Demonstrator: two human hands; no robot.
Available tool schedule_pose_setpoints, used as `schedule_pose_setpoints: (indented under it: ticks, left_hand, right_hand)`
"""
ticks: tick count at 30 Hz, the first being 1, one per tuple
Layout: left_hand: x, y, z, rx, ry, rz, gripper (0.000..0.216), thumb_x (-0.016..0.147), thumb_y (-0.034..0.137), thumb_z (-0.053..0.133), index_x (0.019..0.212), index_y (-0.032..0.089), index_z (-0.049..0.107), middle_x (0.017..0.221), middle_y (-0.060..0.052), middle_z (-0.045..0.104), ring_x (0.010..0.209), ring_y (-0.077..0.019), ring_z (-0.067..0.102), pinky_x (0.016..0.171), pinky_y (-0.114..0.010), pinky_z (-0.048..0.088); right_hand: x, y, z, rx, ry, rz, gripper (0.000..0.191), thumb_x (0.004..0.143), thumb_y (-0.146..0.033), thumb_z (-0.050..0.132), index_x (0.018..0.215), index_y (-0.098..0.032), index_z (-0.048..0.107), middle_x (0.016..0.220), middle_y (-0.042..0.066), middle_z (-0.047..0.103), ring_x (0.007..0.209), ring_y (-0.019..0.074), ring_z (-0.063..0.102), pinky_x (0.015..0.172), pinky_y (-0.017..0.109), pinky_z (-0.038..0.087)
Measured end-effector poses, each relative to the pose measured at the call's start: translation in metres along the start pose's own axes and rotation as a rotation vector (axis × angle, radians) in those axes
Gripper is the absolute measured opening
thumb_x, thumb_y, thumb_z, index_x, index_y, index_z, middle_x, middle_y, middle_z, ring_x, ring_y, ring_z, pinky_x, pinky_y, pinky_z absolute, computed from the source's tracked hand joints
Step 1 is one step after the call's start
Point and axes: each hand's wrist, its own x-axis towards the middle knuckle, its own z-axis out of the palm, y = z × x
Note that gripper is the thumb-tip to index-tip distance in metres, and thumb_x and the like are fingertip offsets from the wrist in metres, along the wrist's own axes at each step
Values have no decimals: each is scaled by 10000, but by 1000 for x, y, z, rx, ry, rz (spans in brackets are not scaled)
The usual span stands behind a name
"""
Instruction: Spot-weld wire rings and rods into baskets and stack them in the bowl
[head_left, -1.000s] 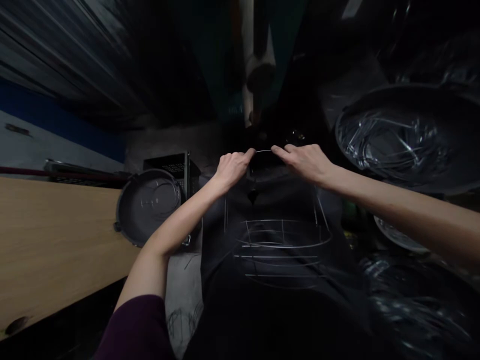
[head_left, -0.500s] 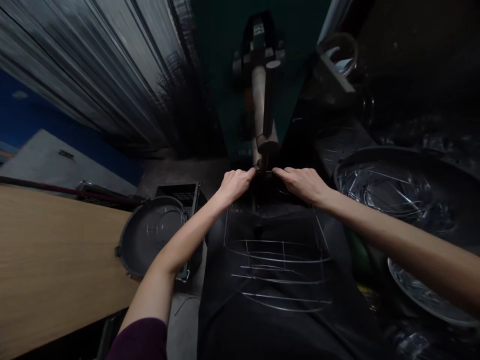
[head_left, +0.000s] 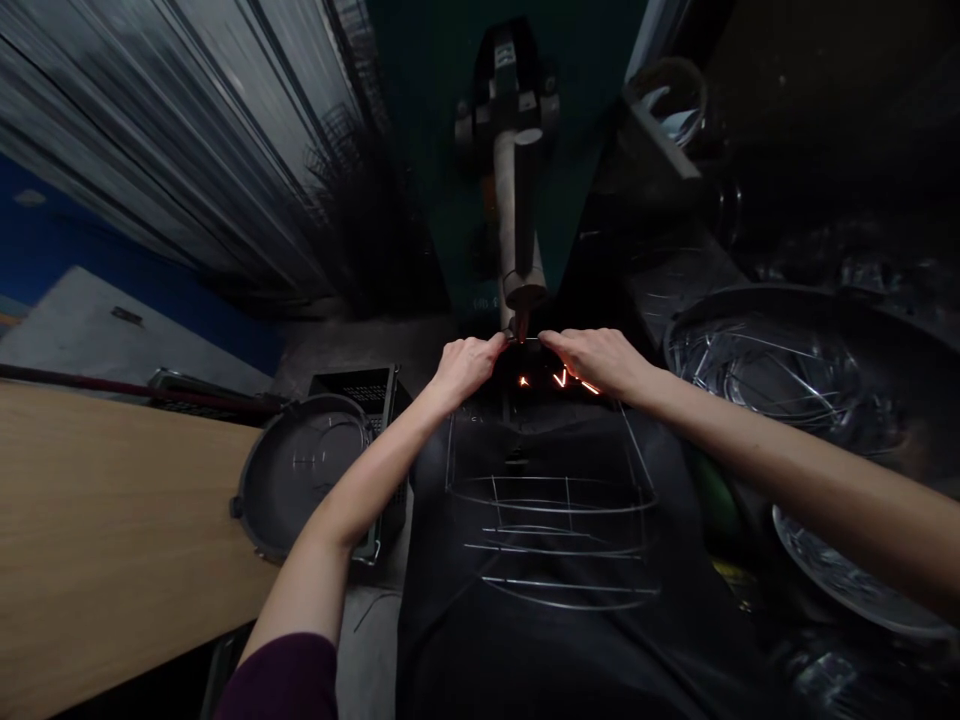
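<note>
My left hand (head_left: 465, 370) and my right hand (head_left: 596, 362) pinch the top wire of a bent steel wire frame (head_left: 551, 505), which hangs down towards me over my dark apron (head_left: 525, 640). Between my hands, that wire meets the lower electrode tip of a spot welder (head_left: 521, 290). Orange sparks (head_left: 562, 382) fly just beneath the wire, close to my right hand. The contact point itself is mostly in shadow.
A wooden bench top (head_left: 97, 500) lies at left, with a black round pan (head_left: 259, 470) holding wire pieces and a black crate (head_left: 352, 385) beyond it. At right stands a large black basin (head_left: 750, 300) of wire rings, with a metal dish (head_left: 847, 585) below it.
Sparks now show under the wire, absent before. Over the last second, the view tilted upward, bringing the welder into sight, and my hands brought the frame's top wire against the electrode tip.
</note>
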Motion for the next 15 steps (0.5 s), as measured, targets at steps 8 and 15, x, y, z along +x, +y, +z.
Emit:
schedule_pose_setpoints:
  ticks: [8, 15]
  left_hand:
    - [-7, -9, 3, -119, -16, -10, 410, 978, 416, 249, 1106, 215, 582, 925, -96, 693, 833, -218, 662, 684, -271, 436]
    - [-3, -6, 6, -136, -4, -18, 423, 978, 423, 249, 1105, 209, 592, 923, -101, 696, 838, -219, 664, 692, -273, 430]
  right_hand:
    - [2, 3, 2, 52, 18, 3, 304, 983, -285, 297, 1110, -176, 549, 933, 85, 675, 760, 205, 630, 507, 267, 254]
    - [3, 9, 6, 95, 28, 38, 319, 987, -328, 292, 1090, -188, 560, 920, 76, 678, 751, 203, 629, 524, 257, 267]
